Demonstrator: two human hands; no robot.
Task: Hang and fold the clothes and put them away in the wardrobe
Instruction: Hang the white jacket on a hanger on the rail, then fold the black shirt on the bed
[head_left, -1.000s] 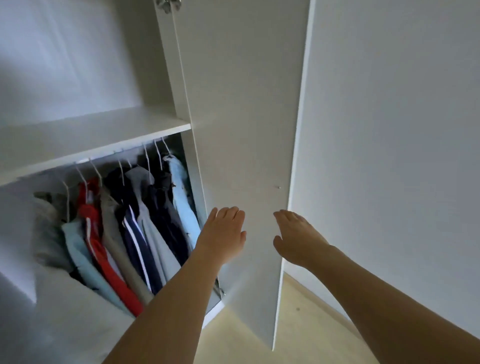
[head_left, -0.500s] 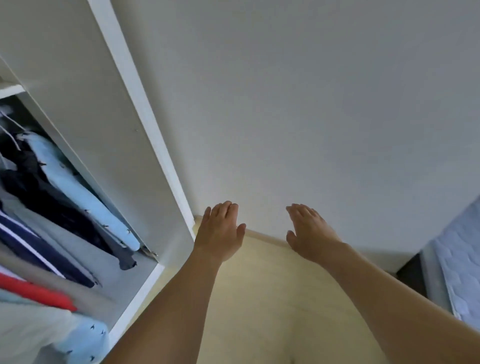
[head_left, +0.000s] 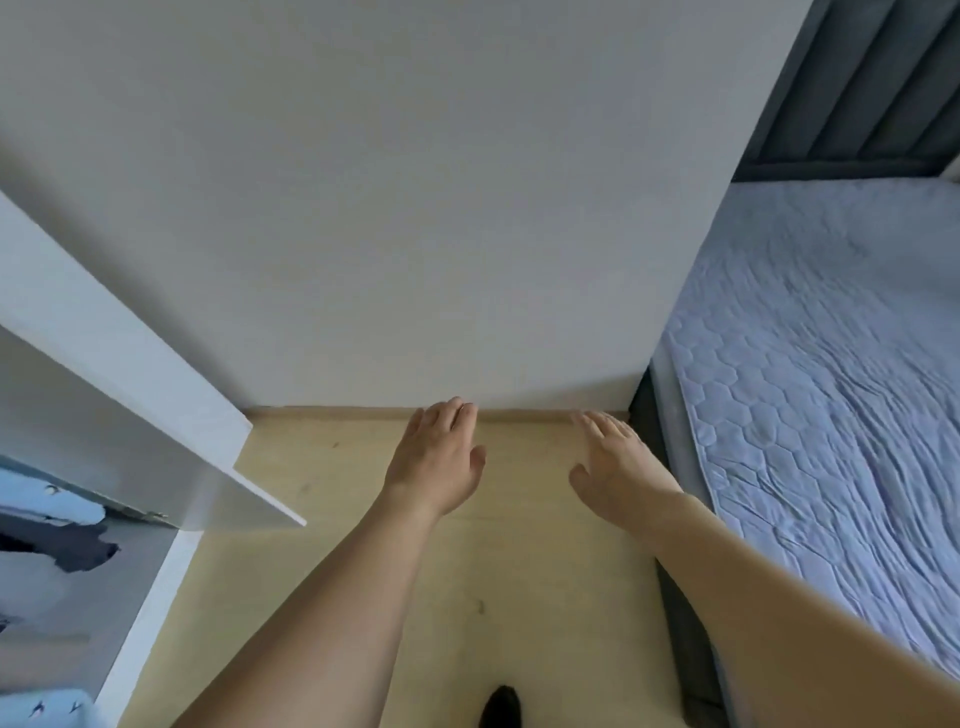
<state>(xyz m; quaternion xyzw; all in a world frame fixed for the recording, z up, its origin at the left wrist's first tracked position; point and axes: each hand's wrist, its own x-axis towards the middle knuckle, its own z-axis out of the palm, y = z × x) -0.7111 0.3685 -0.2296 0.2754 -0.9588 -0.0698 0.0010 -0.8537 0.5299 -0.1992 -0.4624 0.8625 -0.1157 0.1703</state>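
left hand (head_left: 436, 462) empty, fingers relaxed | right hand (head_left: 615, 467) empty | wardrobe door (head_left: 130, 374) ajar

Left hand (head_left: 439, 460) at 6 o'clock centre, palm down, fingers straight, holding nothing. Right hand (head_left: 615, 467) just beside it at 4 o'clock, fingers extended, likewise holding nothing. Both over pale wood floor (head_left: 524, 587). White wall (head_left: 415, 208) fills 12 o'clock. Open wardrobe door (head_left: 119, 374) at 9 o'clock; hanging clothes (head_left: 47, 530) at 8 o'clock, light blue and dark, partly cut off. Bed (head_left: 831, 389) with quilted mattress at 3 o'clock. Dark object (head_left: 500, 706) on floor at 6 o'clock, unidentifiable.
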